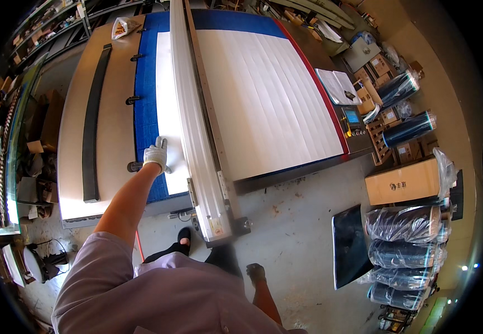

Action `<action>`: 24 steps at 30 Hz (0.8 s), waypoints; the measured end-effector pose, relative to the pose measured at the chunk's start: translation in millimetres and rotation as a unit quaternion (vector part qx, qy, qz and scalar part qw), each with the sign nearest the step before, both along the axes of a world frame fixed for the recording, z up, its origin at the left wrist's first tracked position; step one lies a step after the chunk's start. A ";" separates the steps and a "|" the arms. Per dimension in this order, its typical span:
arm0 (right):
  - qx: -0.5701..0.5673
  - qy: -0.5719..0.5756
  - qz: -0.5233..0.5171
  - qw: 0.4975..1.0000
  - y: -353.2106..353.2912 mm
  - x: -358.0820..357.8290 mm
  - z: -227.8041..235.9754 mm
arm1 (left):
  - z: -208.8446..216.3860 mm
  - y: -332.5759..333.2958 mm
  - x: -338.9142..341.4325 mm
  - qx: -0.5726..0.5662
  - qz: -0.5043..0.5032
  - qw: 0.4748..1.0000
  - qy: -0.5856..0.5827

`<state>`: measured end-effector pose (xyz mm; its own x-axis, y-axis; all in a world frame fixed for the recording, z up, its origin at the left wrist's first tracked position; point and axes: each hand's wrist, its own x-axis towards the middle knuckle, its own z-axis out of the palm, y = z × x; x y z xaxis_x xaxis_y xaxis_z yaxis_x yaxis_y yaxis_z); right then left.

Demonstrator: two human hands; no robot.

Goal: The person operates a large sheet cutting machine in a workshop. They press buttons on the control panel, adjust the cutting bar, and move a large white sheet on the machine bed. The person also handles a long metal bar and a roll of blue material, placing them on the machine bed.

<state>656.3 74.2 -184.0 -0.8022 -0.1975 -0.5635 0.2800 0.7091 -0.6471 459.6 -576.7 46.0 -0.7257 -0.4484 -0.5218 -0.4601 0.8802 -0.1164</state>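
flat, gloved left hand [156,154] presses white sheet [169,111] running lengthwise away; right hand [255,273] clenched.

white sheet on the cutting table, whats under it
A blue mat shows beside and beyond the white sheet, which hides the bed below. The gloved left hand presses the sheet's near corner. The gantry beam crosses above it.

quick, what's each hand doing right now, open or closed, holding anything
Left hand: gloved, open, resting flat on the white sheet, holding nothing.
Right hand: gloved, hanging by the side, holding nothing; open or closed cannot be told.
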 end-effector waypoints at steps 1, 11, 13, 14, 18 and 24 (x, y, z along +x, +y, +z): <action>-0.014 0.019 0.013 1.000 4.1 1.2 -2.7 | 1.2 1.3 -1.3 0.002 -0.001 1.000 0.001; -0.026 0.057 0.047 0.997 13.0 3.2 -14.4 | 0.4 2.0 -0.2 0.002 -0.011 1.000 0.022; -0.035 0.057 0.048 0.997 16.3 2.1 -15.3 | -1.3 -0.4 1.0 0.003 -0.006 1.000 0.023; -0.041 0.052 0.041 0.997 17.0 1.2 -16.3 | -2.1 -1.6 1.5 0.004 -0.004 1.000 0.024; -0.039 0.023 0.016 0.999 9.9 -0.1 -5.3 | -2.8 -2.5 2.1 0.012 -0.005 1.000 0.029; -0.041 0.013 -0.004 0.999 27.2 -0.3 -13.4 | 2.0 -2.2 2.4 0.029 -0.005 0.999 0.037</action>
